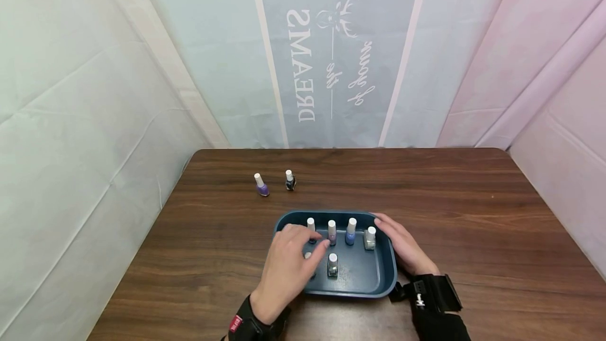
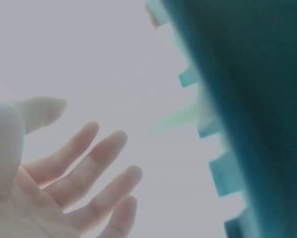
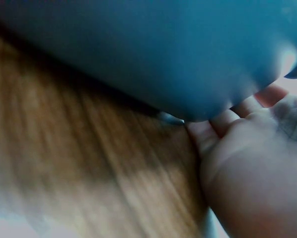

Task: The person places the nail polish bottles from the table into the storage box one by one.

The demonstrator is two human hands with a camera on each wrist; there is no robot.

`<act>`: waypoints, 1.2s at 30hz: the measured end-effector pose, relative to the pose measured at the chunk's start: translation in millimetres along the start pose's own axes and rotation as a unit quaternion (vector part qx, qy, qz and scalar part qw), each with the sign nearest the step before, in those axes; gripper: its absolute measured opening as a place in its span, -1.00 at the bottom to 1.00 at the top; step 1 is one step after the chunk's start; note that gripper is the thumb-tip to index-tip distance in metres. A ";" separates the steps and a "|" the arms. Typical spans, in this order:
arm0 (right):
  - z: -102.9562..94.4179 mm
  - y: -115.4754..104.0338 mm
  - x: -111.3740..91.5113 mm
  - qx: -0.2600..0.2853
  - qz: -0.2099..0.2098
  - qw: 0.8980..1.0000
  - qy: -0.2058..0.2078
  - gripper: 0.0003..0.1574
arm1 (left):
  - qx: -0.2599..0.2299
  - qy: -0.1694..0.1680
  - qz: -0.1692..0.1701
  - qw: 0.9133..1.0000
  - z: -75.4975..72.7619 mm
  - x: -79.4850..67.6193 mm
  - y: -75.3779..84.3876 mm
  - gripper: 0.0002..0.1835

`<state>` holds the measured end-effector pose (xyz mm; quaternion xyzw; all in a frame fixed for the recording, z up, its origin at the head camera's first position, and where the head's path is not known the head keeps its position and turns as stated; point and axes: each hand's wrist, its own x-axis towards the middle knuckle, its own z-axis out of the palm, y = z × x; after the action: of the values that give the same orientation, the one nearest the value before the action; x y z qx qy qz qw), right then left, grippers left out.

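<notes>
A dark blue tray [image 1: 364, 280] stands on the table, holding several small nail polish bottles with white caps. Its back row includes a mauve bottle [image 1: 332, 234], a blue bottle [image 1: 350, 232] and a pale bottle [image 1: 370, 239]; a clear greenish bottle [image 1: 333, 266] stands nearer the front. My left hand [image 1: 290, 259] hovers over the tray's left side, thumb and fingers apart with nothing between them; it partly hides another bottle. In the left wrist view its fingers [image 2: 101, 153] look loosely spread. My right hand [image 1: 406, 246] rests along the tray's right side, fingertips at the back right corner.
Behind the tray, a purple nail polish bottle [image 1: 262, 187] and a dark one [image 1: 290, 181] stand on the brown wooden table [image 1: 473, 214]. A printed fabric curtain [image 1: 350, 67] hangs at the table's far edge, with pale fabric on both sides.
</notes>
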<state>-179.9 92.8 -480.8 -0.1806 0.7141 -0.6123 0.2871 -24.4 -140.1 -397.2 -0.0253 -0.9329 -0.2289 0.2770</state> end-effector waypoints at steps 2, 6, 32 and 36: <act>-0.4 -0.1 -0.3 -0.001 -0.002 1.000 -0.001 -0.24 | -0.007 0.015 -0.008 1.000 -6.7 4.5 -5.5 -0.90; -1.0 -0.2 -0.6 0.001 -0.003 1.000 -0.001 -0.24 | -0.005 0.038 -0.048 0.998 -18.6 12.6 -21.1 -0.91; -0.1 2.8 0.6 0.016 -0.010 1.000 -0.002 -0.23 | 0.028 0.059 -0.196 0.978 -12.4 45.0 -127.9 -0.70; -0.2 2.1 0.1 0.011 -0.006 1.000 -0.001 -0.23 | 0.027 0.053 -0.208 0.976 -9.7 47.9 -131.8 -0.68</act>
<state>-180.0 93.3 -482.9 -0.1827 0.7057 -0.6218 0.2862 -82.9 -266.0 -419.2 0.1893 -0.9076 -0.2571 0.2725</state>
